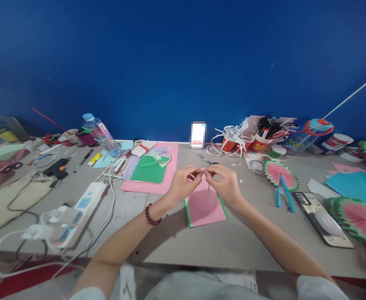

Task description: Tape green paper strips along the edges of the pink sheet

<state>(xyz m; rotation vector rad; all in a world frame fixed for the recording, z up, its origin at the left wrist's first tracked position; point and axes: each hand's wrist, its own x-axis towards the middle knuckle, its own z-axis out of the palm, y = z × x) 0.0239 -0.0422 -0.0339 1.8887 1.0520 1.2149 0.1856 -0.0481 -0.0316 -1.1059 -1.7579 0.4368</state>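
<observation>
"What are the hands doing?"

"Both are nearly closed, finger to thumb. The left hand (186, 182) and the right hand (224, 183) meet tip to tip, pinching the top of a thin green strip (208, 190). The finer detail of the grip is too small to tell."

"Where's the strip, exactly?"

"Hanging from the fingertips, above a pink sheet (205, 209) with green side edges, which lies flat on the bench (167, 239)."

"Anything close by?"

"Scissors (205, 159) lie just beyond the hands. To the left, a green sheet (148, 171) rests on a larger pink sheet (170, 183)."

"And to the right?"

"A pink pleated fan (277, 171) with a green fringe and blue handles. Farther left, a clear bottle (101, 133) with a blue cap leans near the blue wall (170, 71)."
</observation>
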